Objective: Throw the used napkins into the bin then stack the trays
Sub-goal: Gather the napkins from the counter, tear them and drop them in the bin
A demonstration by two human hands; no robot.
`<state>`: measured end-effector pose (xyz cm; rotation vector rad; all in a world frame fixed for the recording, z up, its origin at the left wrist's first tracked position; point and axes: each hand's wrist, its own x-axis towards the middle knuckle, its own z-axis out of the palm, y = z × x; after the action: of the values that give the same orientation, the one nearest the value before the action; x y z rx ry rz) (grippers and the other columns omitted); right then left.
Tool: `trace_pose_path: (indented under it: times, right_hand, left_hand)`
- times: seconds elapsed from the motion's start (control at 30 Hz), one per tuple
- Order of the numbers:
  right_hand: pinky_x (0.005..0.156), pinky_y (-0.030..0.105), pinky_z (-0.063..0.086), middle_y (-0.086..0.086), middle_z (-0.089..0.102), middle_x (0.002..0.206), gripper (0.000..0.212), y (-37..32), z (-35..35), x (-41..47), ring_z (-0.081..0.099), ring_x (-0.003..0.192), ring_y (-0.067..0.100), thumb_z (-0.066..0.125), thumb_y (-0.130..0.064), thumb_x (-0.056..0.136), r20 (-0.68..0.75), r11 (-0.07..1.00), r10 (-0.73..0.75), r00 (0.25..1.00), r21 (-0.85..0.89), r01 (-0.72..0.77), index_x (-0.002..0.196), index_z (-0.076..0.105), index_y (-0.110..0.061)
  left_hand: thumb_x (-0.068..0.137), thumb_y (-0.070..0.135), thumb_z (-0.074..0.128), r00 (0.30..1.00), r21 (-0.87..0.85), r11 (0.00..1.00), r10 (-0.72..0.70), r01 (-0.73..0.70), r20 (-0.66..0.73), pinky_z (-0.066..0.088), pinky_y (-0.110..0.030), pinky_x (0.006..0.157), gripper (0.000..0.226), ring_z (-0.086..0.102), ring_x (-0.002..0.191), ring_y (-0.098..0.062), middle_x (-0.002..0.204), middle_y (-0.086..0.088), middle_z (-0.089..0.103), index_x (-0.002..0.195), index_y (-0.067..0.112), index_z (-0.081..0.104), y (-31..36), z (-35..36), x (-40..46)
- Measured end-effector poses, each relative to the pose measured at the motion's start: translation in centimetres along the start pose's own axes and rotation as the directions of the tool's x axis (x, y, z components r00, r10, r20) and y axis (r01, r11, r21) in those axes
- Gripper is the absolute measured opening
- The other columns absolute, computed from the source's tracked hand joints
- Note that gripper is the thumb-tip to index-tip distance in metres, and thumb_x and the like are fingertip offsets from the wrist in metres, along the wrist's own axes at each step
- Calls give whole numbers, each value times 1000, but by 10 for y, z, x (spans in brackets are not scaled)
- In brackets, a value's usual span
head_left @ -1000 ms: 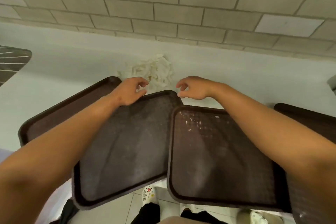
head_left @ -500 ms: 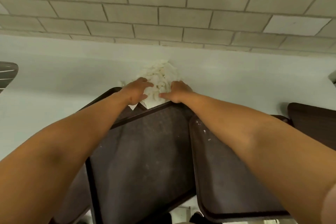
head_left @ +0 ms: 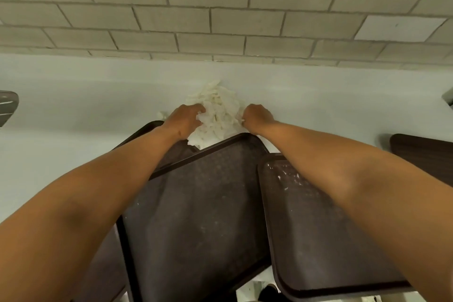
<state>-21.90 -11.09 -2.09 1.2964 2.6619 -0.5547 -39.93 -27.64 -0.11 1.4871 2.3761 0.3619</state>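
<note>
Since the napkin pile (head_left: 217, 115) sits on the worktop (head_left: 73, 110) past the trays (head_left: 196, 203), left hand (head_left: 182, 119) and right hand (head_left: 256, 117) flank it, fingers curled in, probably scooping it together.

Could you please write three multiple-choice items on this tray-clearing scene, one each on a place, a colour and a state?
1. Where does the napkin pile lie?
A. on the middle tray
B. on the white counter by the wall
C. on the floor

2. What colour are the trays?
A. dark brown
B. red
C. yellow

3. What are the hands doing?
A. lifting a tray
B. hanging idle
C. gathering the pile from both sides

Answers:
1 B, it sits on the counter beyond the middle tray.
2 A, as the right tray shows.
3 C, the left hand and the right hand flank it.
</note>
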Motion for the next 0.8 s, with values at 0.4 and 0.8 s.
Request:
trace_pose_path:
  times: [0.4,0.8]
  right_hand:
    - [85,26,44,8,72,117,30,48,-83,-23,66,109,24,78,-26,87,-72,958,-155,985,231,167,111,76,-8]
    - [72,10,41,-15,68,88,15,63,-155,-54,61,91,9,75,-26,91,-183,869,-330,926,326,373,99,78,-14]
  left_hand:
    - [92,30,70,984,-115,982,133,-147,-120,45,-24,89,26,62,98,-13,116,0,71,114,17,73,27,-35,-1]
    - [86,26,76,962,-254,943,159,-214,-221,46,-20,79,13,59,81,-5,98,5,71,99,21,75,75,-69,2]
